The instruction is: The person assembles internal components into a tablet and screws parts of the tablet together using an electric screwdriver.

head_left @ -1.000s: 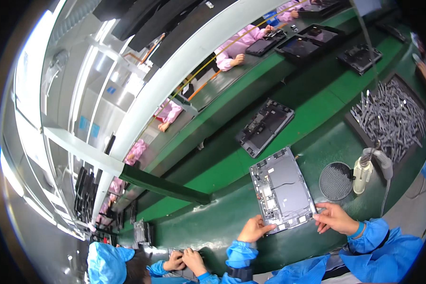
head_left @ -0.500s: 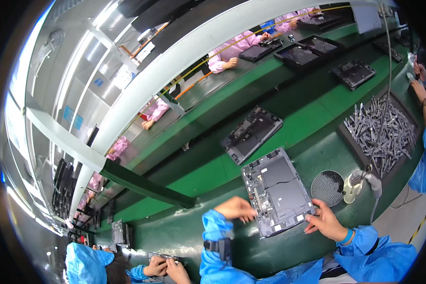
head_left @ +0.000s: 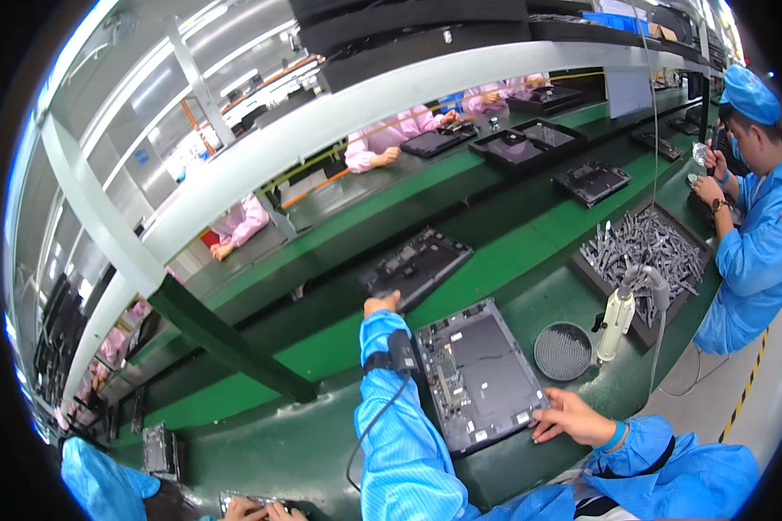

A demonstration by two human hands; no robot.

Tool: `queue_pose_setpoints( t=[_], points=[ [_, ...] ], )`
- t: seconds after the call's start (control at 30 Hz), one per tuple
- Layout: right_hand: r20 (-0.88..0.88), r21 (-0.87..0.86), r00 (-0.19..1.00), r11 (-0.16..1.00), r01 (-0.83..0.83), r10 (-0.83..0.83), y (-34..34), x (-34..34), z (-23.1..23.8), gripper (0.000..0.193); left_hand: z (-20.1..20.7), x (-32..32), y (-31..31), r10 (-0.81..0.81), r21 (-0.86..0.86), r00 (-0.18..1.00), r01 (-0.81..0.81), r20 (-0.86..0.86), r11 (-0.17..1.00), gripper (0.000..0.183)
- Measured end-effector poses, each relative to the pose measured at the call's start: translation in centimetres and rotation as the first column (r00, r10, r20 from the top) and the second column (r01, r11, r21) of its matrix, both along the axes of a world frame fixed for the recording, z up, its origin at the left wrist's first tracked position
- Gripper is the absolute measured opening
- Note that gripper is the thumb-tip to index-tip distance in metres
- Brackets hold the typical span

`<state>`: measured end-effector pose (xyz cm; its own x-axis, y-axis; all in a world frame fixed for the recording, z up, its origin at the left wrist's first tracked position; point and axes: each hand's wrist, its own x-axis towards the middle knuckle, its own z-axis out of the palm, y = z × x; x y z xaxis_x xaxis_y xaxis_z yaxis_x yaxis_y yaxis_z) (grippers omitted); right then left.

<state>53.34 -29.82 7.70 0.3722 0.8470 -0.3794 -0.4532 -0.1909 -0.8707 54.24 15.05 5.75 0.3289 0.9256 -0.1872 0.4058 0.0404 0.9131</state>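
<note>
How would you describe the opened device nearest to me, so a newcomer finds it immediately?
On the dark green bench, look left of the round grey disc. There lies a flat grey device with white patches. Unlike the darker one beyond it, by your left hand, it has your right hand at its corner.

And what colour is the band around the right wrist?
Blue: the wristband just behind the right hand shows best in the head view.

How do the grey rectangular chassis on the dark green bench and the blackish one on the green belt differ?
The grey bench chassis looks lighter and larger in view than the blackish belt chassis. The right hand touches the bench chassis; the left hand is at the belt chassis's near edge. Both show exposed insides.
</note>
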Motion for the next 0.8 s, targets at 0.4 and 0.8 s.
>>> queue_pose_setpoints(
  t=[0.4, 0.8],
  points=[
    [-0.182, 0.152, 0.94, 0.936, 0.317, -0.288, 17.5, 6.6, 0.9, 0.031, 9.4, -7.8, -9.4, 0.078, -0.248, 0.742, 0.121, 0.666, 0.961, 0.021],
    [0.081, 0.298, 0.993, 0.953, 0.053, -0.08, 10.8, 0.5, 2.0, 0.077, 3.3, -16.4, -32.8, 0.105, -0.3, 0.796, 0.099, 0.596, 0.949, 0.035]
  ],
)
